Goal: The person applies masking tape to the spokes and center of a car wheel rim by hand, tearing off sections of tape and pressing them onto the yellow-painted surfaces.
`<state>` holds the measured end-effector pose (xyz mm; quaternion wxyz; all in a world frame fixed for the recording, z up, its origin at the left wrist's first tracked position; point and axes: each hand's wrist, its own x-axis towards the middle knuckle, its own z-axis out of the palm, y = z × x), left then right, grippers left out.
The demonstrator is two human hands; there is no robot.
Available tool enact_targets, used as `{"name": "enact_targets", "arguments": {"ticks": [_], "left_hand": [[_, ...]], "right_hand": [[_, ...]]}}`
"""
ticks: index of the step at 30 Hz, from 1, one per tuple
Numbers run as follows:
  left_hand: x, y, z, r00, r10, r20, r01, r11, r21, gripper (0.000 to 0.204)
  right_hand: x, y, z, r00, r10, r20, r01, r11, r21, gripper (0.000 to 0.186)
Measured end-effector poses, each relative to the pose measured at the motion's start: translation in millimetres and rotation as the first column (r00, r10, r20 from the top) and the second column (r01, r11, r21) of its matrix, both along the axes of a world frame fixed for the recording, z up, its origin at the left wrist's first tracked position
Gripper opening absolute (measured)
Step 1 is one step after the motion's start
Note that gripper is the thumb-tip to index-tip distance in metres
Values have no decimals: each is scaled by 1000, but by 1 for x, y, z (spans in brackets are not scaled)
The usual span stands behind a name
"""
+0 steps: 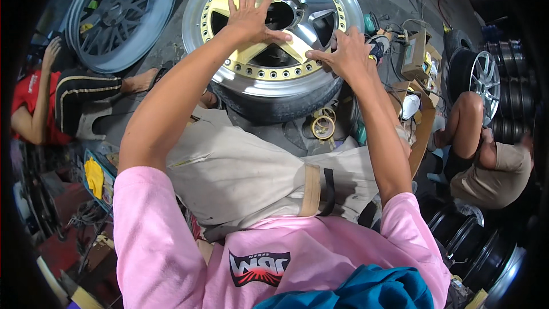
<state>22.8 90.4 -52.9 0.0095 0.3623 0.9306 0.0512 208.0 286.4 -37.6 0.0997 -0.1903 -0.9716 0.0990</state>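
The wheel (273, 74) lay flat on a tyre (274, 103) in front of your knees. Your left hand (251, 20) pressed open on its taped spokes; your right hand (343, 54) pinched tape at the rim, tape roll (323, 127) below

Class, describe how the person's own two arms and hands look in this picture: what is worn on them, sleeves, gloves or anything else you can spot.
Both arms come out of short pink sleeves that end above the elbow; the forearms below are uncovered. The left hand is bare, with no glove, ring or watch in view. The right hand is also gloveless, and nothing shows on its wrist. The sleeves themselves carry no visible markings.
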Motion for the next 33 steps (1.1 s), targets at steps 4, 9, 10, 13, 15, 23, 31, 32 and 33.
{"name": "enact_targets", "arguments": {"ticks": [4, 9, 10, 13, 15, 23, 31, 32, 33], "left_hand": [[31, 13, 3, 986, -145, -81, 145, 989, 6, 148], [37, 18, 3, 981, -176, -76, 174, 984, -30, 150], [36, 19, 5, 981, -178, -76, 176, 984, -32, 150], [29, 16, 19, 992, -120, -40, 119, 993, -22, 147], [7, 11, 23, 998, -9, -63, 10, 1000, 13, 144], [-30, -19, 12, 989, 146, -31, -147, 988, -37, 144], [-33, -17, 16, 997, 82, 10, -82, 996, 41, 149], [-31, -14, 21, 998, 59, 17, -60, 997, 52, 150], [-28, -14, 25, 999, 41, 23, -42, 997, 63, 151]], "right_hand": [[2, -6, -4, 999, 39, 15, -40, 999, 8, 79], [8, -8, 4, 998, 56, 27, -56, 998, 7, 79], [11, -6, 9, 996, 92, -3, -92, 995, -48, 78], [27, 19, 18, 970, -50, -239, -13, 966, -257, 73], [48, 50, 5, 870, -270, -414, 107, 921, -375, 53], [167, 14, -165, 983, -179, 26, 177, 920, -350, 36], [156, -28, -232, 621, 441, 647, -452, 877, -164, 63], [159, -28, -250, 541, 451, 709, -515, 845, -145, 63], [159, -29, -258, 456, 454, 766, -579, 804, -132, 62]]}}
